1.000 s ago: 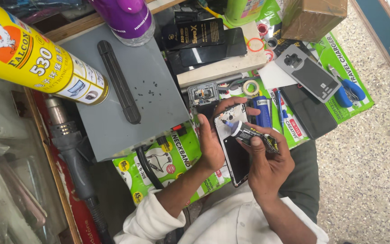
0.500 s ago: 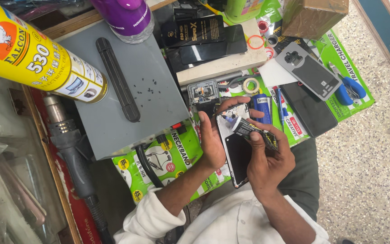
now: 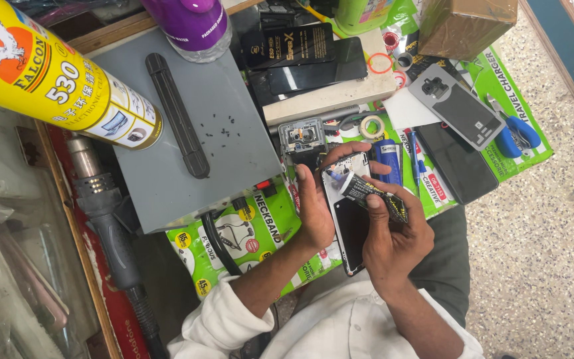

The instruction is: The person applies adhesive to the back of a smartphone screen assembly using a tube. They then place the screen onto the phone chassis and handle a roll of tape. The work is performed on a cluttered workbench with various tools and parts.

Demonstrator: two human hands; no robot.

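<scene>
left hand point(image 3: 313, 209) grips the flat, opened phone frame point(image 3: 348, 226) by its edge | right hand point(image 3: 393, 236) pinches a crinkled black glue tube point(image 3: 373, 194) over it | smooth grey heating pad point(image 3: 194, 126) at bench's left

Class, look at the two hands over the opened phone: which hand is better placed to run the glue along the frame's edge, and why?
Probably the right hand: it grips the black glue tube, whose nozzle points at the phone frame's top edge. The left hand clasps the frame's side, steadying it.
</scene>
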